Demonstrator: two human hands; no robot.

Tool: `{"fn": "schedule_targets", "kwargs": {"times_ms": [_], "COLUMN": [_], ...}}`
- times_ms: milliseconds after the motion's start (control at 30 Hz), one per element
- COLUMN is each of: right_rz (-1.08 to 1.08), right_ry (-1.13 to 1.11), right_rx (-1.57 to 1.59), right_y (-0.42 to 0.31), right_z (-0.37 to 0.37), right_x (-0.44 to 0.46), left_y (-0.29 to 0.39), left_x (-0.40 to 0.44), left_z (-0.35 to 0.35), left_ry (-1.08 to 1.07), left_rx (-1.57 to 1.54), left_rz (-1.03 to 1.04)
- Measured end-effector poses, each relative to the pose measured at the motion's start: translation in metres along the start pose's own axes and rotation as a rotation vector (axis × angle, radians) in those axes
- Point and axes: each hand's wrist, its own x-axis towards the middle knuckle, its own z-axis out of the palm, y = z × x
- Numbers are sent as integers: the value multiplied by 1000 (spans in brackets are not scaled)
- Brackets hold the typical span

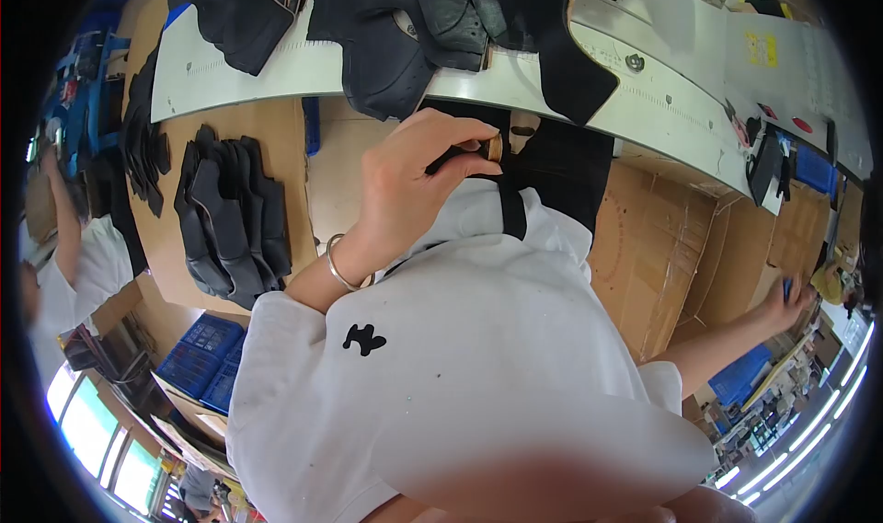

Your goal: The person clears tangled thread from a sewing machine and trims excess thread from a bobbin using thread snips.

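Observation:
Bent at the elbow, my left arm, with a silver bracelet (339,263) on the wrist, brings my left hand (414,169) in front of my body. Thumb and fingers pinch a small round brown object (495,148) just below the table edge. Black shaped pieces (391,68) overlap on the white table (478,89) above this hand. My right hand (786,304) is stretched far out to the right, fingers curled round something small, partly blue, too small to name. It is near shelves and tools at the right edge.
More black pieces (230,215) stand on cardboard (166,247) to the left. An open cardboard box (653,247) is below the table. Scissors (736,123) lie at the table's right. Blue crates (198,348) stand lower left. A co-worker in white (92,265) is at the far left.

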Motion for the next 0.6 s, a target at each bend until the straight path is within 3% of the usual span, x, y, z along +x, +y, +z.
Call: {"fn": "schedule_targets", "kwargs": {"times_ms": [33,133,233,300,333,400,467,533,600], "right_rz": [51,49,191,437,460,713,908,885,735], "right_ry": [-319,-202,-348,-737,-1182,-876,-629,-657,-356], "right_rx": [257,33,-669,-1089,-1060,-856,-277,340,399], "right_y": [-36,-21,87,138,147,149,152,135,93], "right_z": [-99,11,114,146,162,159,136,131,124], "right_x": [72,-37,-206,-289,-308,-302,-266,-211,-161], "left_y": [-1,2,14,20,22,23,21,16,13], "left_x": [0,4,10,14,15,14,12,11,11], "left_z": [1,9,23,27,28,23,17,14,13], "left_ry": [-4,-45,-82,-96,-94,-93,-78,-87,-72], "left_rx": [1,-54,-54,-47,-39,-21,-29,-81,-95], "left_rz": [7,-17,38,93,116,101,52,-10,-27]}}
